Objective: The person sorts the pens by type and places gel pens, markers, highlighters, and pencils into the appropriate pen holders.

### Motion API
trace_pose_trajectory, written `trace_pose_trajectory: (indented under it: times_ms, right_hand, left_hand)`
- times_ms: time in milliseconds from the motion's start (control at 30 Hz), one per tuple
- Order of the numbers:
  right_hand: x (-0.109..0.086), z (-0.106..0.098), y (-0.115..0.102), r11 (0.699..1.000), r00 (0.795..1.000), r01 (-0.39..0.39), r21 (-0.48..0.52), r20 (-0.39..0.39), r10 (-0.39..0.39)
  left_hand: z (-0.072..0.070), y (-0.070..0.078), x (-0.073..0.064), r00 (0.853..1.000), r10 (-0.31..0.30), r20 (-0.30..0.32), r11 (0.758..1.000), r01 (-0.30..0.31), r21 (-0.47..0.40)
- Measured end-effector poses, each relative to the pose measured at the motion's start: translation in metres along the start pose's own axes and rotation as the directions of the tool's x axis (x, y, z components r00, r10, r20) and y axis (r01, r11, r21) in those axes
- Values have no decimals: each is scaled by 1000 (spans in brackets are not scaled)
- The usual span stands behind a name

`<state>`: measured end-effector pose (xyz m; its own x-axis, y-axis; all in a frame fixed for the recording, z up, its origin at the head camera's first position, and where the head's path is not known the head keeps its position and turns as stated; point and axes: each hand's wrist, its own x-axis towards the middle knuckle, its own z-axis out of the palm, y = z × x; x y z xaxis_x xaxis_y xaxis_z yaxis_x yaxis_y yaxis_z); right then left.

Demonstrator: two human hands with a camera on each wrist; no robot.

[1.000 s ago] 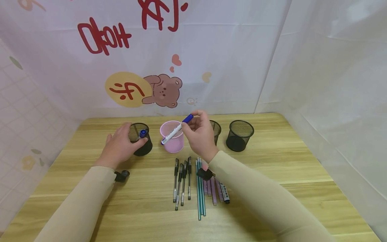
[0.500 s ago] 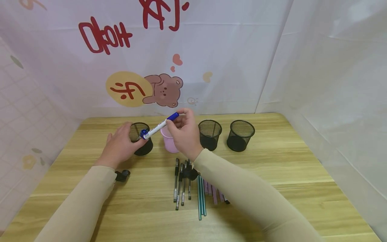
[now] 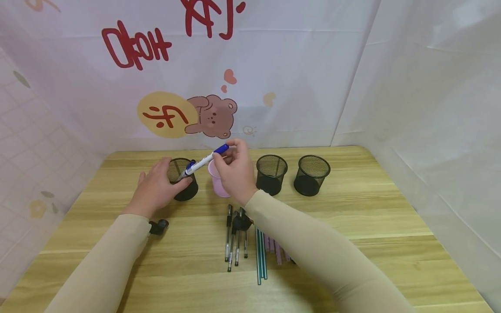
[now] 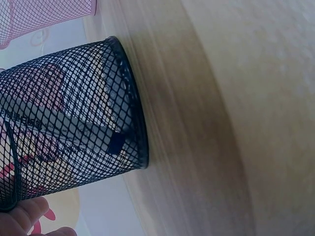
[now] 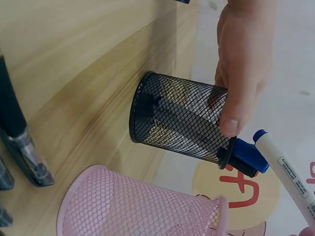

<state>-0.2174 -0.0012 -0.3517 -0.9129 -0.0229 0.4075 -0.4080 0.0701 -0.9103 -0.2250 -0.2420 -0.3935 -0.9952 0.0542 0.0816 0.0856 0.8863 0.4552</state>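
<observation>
My left hand (image 3: 156, 187) grips the leftmost black mesh pen cup (image 3: 188, 191) by its rim, thumb on the near side. Inside that cup leans a whiteboard marker (image 4: 74, 128), seen through the mesh; its blue cap (image 5: 251, 155) sticks out above the rim. With thumb and fingers, my right hand (image 3: 238, 176) pinches a second white marker (image 3: 201, 163) near its blue-capped end. This marker slants down to the left, its blue lower end right at the cup's mouth, beside the first marker's cap.
A pink mesh cup (image 3: 220, 184) stands partly behind my right hand. Two more black mesh cups, one nearer (image 3: 271, 174) and one farther right (image 3: 312, 176), share the row. In front lie several black gel pens (image 3: 228, 230), teal pencils (image 3: 259, 256) and lilac sticks (image 3: 278, 252), partly under my right sleeve.
My right hand has carried the marker leftward, from over the pink cup to the mouth of the leftmost black cup. The left hand has stayed in place on the cup.
</observation>
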Motion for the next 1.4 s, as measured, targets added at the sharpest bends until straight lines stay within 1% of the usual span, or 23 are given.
trace_pose_trajectory:
  times_ms: [233, 400, 700, 900, 1167, 1400]
  right_hand:
    - [3, 1, 4, 999, 1000, -29, -37, 7, 29]
    - [3, 1, 6, 997, 999, -32, -64, 19, 33]
    - [1, 6, 8, 993, 999, -40, -108, 15, 41]
    - [-2, 9, 10, 994, 998, -53, -97, 22, 55]
    - [-4, 11, 9, 988, 996, -87, -131, 25, 91]
    - [-5, 13, 8, 989, 993, -102, -104, 47, 107]
  left_hand:
    - [0, 0, 0, 1000, -2, 0, 1000, 2, 2]
    - [0, 1, 0, 1000, -2, 2, 1000, 2, 3]
    - [-1, 2, -1, 1000, -5, 1, 1000, 5, 3]
    - [0, 1, 0, 1000, -3, -4, 1000, 3, -3]
    - [1, 1, 1, 1000, -6, -7, 1000, 6, -1]
    - [1, 2, 0, 1000, -11, 0, 1000, 11, -1]
